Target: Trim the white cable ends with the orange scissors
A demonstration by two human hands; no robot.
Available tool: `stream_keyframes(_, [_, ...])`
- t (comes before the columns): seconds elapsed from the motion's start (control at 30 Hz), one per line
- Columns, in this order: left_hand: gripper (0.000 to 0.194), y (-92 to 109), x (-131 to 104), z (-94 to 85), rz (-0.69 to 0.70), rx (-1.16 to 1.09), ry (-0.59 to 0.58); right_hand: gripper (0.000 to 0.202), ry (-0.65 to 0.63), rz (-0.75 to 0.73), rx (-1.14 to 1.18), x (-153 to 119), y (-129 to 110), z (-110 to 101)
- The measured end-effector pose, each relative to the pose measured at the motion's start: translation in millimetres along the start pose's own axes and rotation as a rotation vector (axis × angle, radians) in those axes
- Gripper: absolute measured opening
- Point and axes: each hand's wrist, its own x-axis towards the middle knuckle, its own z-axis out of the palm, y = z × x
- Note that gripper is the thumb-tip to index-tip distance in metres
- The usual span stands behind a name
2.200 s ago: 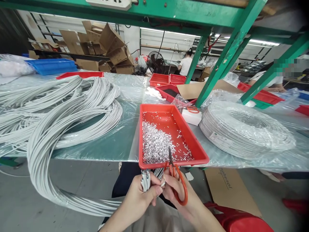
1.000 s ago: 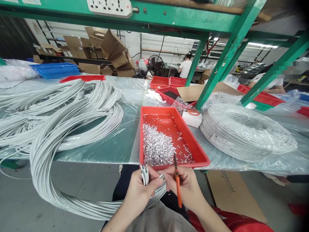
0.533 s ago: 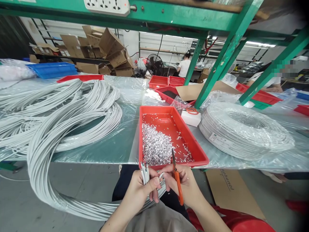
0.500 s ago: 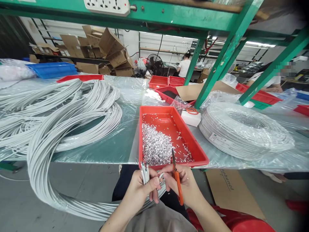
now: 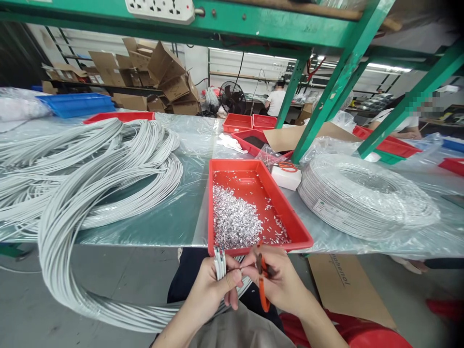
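Left hand (image 5: 212, 287) and right hand (image 5: 281, 282) work just below the tray edge (image 5: 253, 249).

head cam | worn, faces forward-down | close over table edge (image 5: 145, 237) | single view

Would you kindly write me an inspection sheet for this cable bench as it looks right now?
Surface: table covered in clear plastic film.
Job's things: red tray holding silver clippings; cable ends bunched upright.
Clutter: wrapped cable coil, spare scissors, further red trays, blue bin.
Grippers: left hand grips the cable ends; right hand holds orange scissors.
Cables: loose grey cable loops spill over the table edge.
Surroundings: green frame, power strip, cardboard boxes, fan.
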Motion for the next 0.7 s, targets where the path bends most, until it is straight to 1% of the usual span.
stream_keyframes(0.03, [0.039, 1.9, -1.0, 0.5, -0.012, 0.006, -0.002, 0.009, -0.020, -0.051, -0.070, -0.9, 0.3, -3.7])
stream_keyframes(0.1, [0.040, 5.2, -3.0, 1.6, -0.019, 0.007, 0.001, 0.022, -0.041, -0.166, -0.243, -2.4, 1.9, -9.8])
stream_keyframes(0.17, [0.041, 6.8, -4.2, 2.2, -0.019, 0.004, 0.014, 0.029, -0.022, -0.249, -0.391, -2.3, 5.3, -13.3])
stream_keyframes(0.2, [0.041, 6.7, -4.4, 2.1, -0.023, 0.007, 0.027, 0.029, 0.008, -0.261, -0.433, -1.2, 7.3, -14.5])
stream_keyframes(0.3, [0.037, 3.8, -3.9, 0.4, -0.007, 0.072, 0.073, 0.023, 0.154, -0.207, -0.475, 8.2, 11.2, -19.9])
stream_keyframes(0.37, [0.030, 1.3, -3.9, -1.5, 0.067, 0.201, 0.092, 0.021, 0.248, -0.143, -0.518, 18.3, 9.9, -26.6])
stream_keyframes(0.43, [0.023, -1.3, -4.9, -3.6, 0.146, 0.343, 0.098, 0.018, 0.288, -0.076, -0.550, 27.8, 5.7, -34.1])
stream_keyframes(0.5, [0.021, -4.3, -6.3, -5.9, 0.178, 0.398, 0.117, 0.018, 0.280, -0.032, -0.557, 32.7, 1.0, -38.9])
stream_keyframes(0.57, [0.025, -7.9, -7.0, -7.9, 0.177, 0.325, 0.135, 0.021, 0.250, -0.008, -0.503, 30.6, -2.1, -39.9])
stream_keyframes(0.63, [0.029, -10.8, -7.0, -9.1, 0.167, 0.208, 0.129, 0.025, 0.192, 0.029, -0.359, 21.5, -2.5, -39.0])
stream_keyframes(0.7, [0.031, -11.6, -7.1, -9.1, 0.149, 0.121, 0.117, 0.038, 0.111, 0.064, -0.173, 7.3, -0.9, -39.4])
